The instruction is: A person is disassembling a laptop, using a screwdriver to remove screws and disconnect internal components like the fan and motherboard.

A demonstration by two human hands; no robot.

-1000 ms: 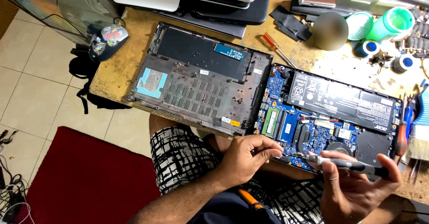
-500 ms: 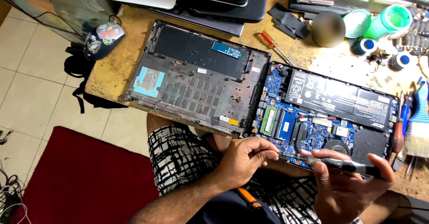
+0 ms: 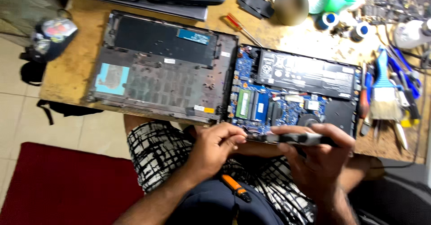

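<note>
An opened laptop point(image 3: 292, 94) lies on the wooden bench with its blue circuit board and black battery exposed. Its removed bottom cover point(image 3: 157, 68) rests inside-up just to the left. My right hand point(image 3: 318, 155) grips a grey and black electric screwdriver point(image 3: 298, 138), held level over the laptop's near edge, tip pointing left. My left hand point(image 3: 217, 144) has its fingertips pinched at the screwdriver's tip. What they pinch is too small to tell.
A red-handled screwdriver point(image 3: 242, 27) lies behind the laptop. A brush point(image 3: 384, 94) and several hand tools sit at the right. Tape rolls point(image 3: 332, 20) and a round grey object point(image 3: 292, 5) stand at the back. An orange-handled tool point(image 3: 235, 187) rests on my lap.
My hands have drawn closer together, and my left fingertips now meet the screwdriver's tip. The view has shifted and come closer to the bench.
</note>
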